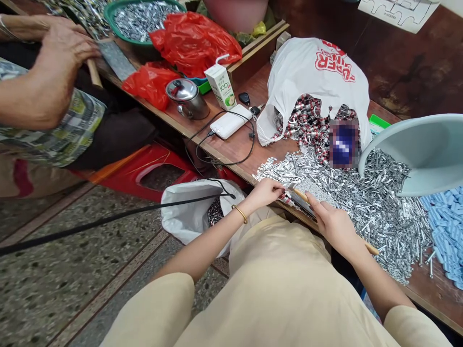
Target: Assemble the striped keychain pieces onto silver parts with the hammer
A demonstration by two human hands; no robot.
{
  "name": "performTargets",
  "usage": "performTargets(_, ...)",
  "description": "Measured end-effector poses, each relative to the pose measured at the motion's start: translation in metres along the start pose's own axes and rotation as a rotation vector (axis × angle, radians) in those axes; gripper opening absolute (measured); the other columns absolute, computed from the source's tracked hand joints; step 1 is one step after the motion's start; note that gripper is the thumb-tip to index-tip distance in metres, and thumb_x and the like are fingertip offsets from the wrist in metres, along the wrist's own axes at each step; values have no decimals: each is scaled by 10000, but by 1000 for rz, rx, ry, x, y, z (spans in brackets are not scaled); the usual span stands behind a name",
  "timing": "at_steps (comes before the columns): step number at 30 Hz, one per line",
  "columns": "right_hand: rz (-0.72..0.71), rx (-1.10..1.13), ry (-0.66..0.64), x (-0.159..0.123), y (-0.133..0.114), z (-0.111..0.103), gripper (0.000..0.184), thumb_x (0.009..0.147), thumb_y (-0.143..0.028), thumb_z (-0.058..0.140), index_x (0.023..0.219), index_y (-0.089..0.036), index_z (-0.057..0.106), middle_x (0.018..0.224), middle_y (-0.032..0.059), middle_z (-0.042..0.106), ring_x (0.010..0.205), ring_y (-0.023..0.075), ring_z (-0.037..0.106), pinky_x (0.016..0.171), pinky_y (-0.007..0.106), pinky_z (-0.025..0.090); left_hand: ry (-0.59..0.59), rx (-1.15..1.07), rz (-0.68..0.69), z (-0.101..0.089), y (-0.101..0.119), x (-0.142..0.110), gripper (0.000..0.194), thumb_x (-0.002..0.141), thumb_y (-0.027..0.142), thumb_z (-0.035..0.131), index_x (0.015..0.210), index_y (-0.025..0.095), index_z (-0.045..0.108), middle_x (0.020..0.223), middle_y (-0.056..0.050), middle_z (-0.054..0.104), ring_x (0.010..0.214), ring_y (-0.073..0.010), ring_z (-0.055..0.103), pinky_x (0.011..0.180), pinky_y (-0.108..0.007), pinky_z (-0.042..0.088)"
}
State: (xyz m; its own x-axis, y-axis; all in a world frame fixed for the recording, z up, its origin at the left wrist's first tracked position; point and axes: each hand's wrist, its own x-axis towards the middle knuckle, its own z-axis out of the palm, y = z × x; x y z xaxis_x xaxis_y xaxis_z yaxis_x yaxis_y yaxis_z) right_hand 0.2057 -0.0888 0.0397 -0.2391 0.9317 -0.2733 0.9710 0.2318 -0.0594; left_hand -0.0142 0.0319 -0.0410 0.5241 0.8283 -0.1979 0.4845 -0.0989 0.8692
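Landmark: heap of small silver metal strips and pins (379,212), on a reddish-brown wooden bench (253,77).

Left hand (267,192), with gold bangle (240,214): at the heap's near left edge; fingertips pinched on a small red-and-silver metal part (287,198), also at that edge.

Right hand (336,226): at the heap's near edge; fingers wrapped around a slender tool with a pale wooden handle (299,193), tip towards the left hand.

White plastic bag with red lettering (300,62): behind the heap; mouth open, red-and-silver parts (306,120) inside.

Pale grey-blue plastic basin (434,149): tilted, right rear of the heap.

Light-blue flat strips (443,231): right of the heap.

White rectangular device with black cable (231,124): left of the heap.
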Motion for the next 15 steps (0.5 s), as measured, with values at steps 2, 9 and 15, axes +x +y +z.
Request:
performTargets(2, -1, -4, -27, 0, 0, 1, 593, 1020, -212, 383, 1604, -306, 340, 908, 62, 689, 601, 170, 606, 553, 273, 357, -16, 1, -11, -1, -1, 1, 219, 772, 185, 562, 737, 142, 774, 548, 21, 616, 543, -115, 488, 540, -218, 337)
performTargets(9, 151, 77, 145, -3, 20, 24, 510, 1060, -252, 340, 1554, -317, 448, 965, 68, 691, 774, 176, 628, 637, 249, 399, 49, -305, -81, -4, 3, -14, 298, 765, 214, 586, 1020, 160, 732, 698, -2, 675, 682, -158, 667, 625, -226, 524)
performTargets(15, 363, 77, 357, -6, 36, 64, 522, 1011, -151, 408, 1485, -324, 543, 1277, 95, 648, 1038, 231, 579, 821, 300, 474, 237, -335, 65, 12, 16, -15, 192, 844, 303, 546, 803, 188, 694, 905, -50, 686, 845, -183, 665, 716, -289, 614)
